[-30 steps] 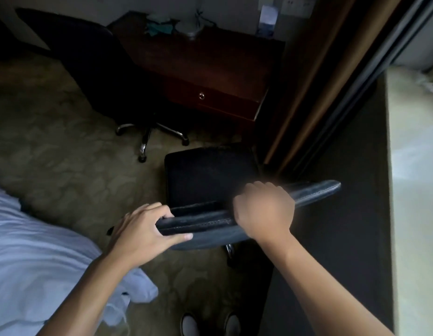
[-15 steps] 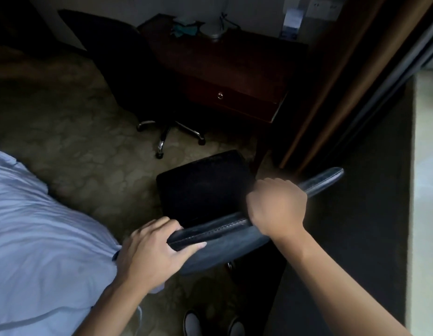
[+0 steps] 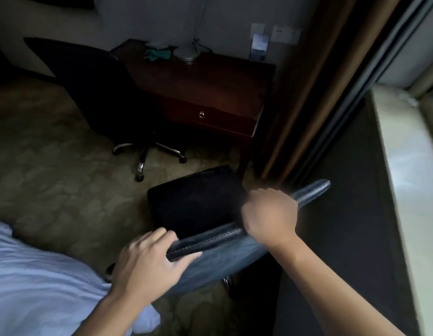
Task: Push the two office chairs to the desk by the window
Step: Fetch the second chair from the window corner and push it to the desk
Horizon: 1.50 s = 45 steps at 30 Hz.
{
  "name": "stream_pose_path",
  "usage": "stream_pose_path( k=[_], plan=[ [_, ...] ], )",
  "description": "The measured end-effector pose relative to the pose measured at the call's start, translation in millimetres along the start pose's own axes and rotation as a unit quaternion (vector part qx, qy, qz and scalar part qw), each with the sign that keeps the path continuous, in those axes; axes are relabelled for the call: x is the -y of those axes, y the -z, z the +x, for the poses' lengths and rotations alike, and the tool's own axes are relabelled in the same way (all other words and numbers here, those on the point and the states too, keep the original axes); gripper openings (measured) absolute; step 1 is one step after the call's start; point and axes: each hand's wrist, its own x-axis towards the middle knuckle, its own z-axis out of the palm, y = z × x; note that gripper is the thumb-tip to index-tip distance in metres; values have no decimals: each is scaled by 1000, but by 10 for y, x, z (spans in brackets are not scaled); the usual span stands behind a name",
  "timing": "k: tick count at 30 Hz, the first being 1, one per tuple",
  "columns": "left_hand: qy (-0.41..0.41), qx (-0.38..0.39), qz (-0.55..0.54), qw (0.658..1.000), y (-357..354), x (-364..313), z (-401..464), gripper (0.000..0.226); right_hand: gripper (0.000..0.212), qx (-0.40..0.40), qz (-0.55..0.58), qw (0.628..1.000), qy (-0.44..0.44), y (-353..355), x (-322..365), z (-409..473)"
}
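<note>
- Near chair: on the carpet just short of the desk, backrest top gripped by both hands.
- Left hand and right hand are curled closed over it.
- Second chair already stands at the desk's left.
- Bed lies lower left, curtain to the right.

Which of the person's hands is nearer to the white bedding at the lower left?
Left. The left hand grips the near chair's backrest at its left end, just beside the white bedding. The right hand grips the same backrest farther right, toward the window side.
</note>
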Motion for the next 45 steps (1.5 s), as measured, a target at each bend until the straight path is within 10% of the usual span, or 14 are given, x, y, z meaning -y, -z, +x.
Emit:
stream_pose_path(
  k=[19,45],
  plan=[
    [-57,-94,83,990,-108,201,413,53,27,-39,31,999,16,-293,-45,458],
    [-140,-19,-3,990,-30,2971,2491,54,22,42,-93,989,-103,-1950,1451,2070]
  ],
)
